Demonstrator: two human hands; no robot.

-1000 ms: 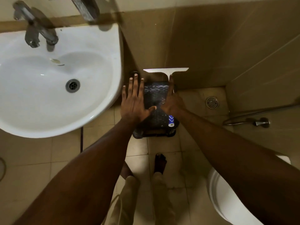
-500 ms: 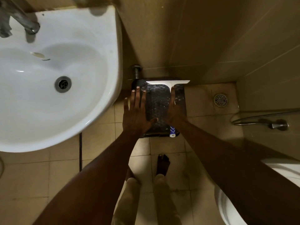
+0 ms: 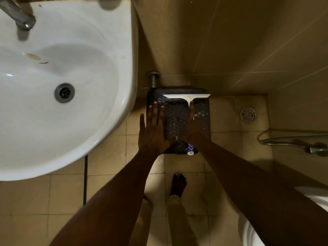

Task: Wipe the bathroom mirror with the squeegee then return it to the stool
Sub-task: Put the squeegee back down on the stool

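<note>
Big white sink point(image 3: 53, 86) fills the left side, with the dark stool point(image 3: 177, 121) tucked against the far wall just right of it. The squeegee point(image 3: 188, 98) lies on the stool, blade across the far edge, its blue-striped handle end poking off the near edge. The left hand point(image 3: 153, 132) lies flat and spread over the stool's left part, grasping nothing. The right hand point(image 3: 192, 126) covers the handle, one finger along it; can't tell if it's gripping. Risk, I'd say: that overhanging handle gets nudged as the hands pull away, tipping it to the floor.
</note>
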